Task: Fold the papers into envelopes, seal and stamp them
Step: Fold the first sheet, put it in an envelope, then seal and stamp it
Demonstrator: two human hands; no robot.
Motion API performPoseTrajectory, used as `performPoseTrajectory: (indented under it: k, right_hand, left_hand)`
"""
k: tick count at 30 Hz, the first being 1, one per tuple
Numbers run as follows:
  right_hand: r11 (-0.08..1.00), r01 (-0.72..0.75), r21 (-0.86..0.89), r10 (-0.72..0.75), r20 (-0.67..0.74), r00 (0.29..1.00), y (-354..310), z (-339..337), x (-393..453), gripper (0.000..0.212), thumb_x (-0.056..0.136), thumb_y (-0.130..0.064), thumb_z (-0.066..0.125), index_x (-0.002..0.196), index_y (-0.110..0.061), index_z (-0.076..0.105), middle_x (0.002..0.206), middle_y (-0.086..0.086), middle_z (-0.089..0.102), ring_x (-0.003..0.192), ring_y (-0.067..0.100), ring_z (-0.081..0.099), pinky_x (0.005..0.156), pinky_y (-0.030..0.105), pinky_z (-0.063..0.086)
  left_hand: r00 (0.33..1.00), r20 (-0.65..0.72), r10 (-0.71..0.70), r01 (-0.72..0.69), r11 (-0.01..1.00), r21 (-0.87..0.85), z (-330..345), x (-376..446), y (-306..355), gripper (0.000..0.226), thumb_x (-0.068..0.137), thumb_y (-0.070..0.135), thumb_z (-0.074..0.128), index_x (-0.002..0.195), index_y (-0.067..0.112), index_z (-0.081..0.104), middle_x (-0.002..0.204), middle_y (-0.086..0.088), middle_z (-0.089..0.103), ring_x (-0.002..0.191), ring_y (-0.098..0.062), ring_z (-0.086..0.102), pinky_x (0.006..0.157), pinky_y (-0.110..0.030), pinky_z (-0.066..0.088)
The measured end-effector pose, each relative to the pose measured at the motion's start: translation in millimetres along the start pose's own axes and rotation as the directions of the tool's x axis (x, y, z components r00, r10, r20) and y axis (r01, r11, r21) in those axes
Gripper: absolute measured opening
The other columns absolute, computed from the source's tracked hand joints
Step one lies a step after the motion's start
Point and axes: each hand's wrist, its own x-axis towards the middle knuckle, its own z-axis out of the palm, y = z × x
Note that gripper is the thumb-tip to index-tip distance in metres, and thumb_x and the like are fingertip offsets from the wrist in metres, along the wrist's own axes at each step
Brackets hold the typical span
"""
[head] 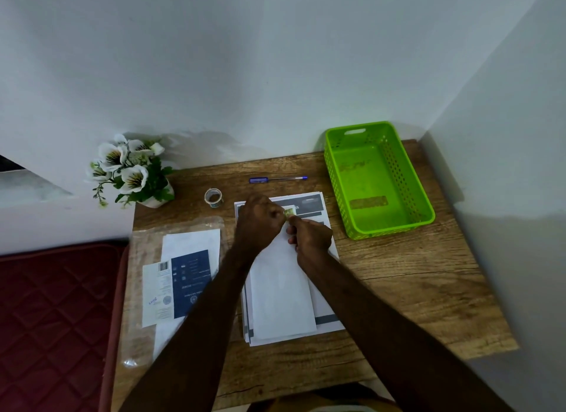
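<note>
A white envelope (281,292) lies lengthwise on a stack of printed papers (329,304) in the middle of the wooden table (413,283). Over its far end, my left hand (258,224) and my right hand (311,238) meet with curled fingers. Between their fingertips they pinch a small greenish stamp (288,212). How much of the stamp touches the envelope is hidden by my fingers.
A green plastic basket (395,169) stands at the back right. A blue pen (277,179) and a small tape roll (213,197) lie behind the papers. A flower pot (131,169) sits at the back left. A clear plastic pack of envelopes (180,276) lies on the left.
</note>
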Motion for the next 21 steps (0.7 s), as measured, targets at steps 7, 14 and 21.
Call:
performPoseTrajectory:
  k: [7, 14, 21]
  right_hand:
    - [0.997, 0.022, -0.075, -0.024, -0.019, 1.000, 3, 4, 8, 0.029, 0.083, -0.028, 0.083, 0.066, -0.007, 0.072, 0.056, -0.001, 0.069, 0.034, 0.005, 0.053, 0.042, 0.021, 0.042]
    - [0.987, 0.046, -0.152, -0.050, -0.027, 0.998, 3, 7, 13, 0.037, 0.081, -0.033, 0.084, 0.055, -0.013, 0.067, 0.055, 0.001, 0.070, 0.042, 0.013, 0.058, 0.064, 0.036, 0.057]
    - [0.979, 0.050, -0.199, -0.061, -0.045, 0.997, 0, 8, 12, 0.037, 0.081, -0.034, 0.084, 0.057, -0.011, 0.067, 0.058, 0.002, 0.070, 0.040, 0.011, 0.056, 0.061, 0.033, 0.054]
  left_hand:
    - [0.995, 0.016, -0.101, 0.102, 0.993, -0.061, 6, 4, -5, 0.028, 0.089, 0.038, 0.067, 0.086, 0.013, 0.078, 0.089, -0.002, 0.070, 0.093, -0.018, 0.058, 0.086, -0.034, 0.045]
    - [0.995, -0.040, -0.096, 0.092, 0.992, -0.091, 5, -1, 6, 0.014, 0.091, 0.023, 0.075, 0.089, 0.009, 0.078, 0.096, -0.009, 0.071, 0.096, -0.021, 0.058, 0.089, -0.032, 0.041]
    - [0.992, -0.087, -0.094, 0.089, 0.994, -0.059, 3, -8, 16, 0.012, 0.087, 0.016, 0.079, 0.085, 0.005, 0.075, 0.093, -0.016, 0.072, 0.095, -0.033, 0.063, 0.089, -0.042, 0.045]
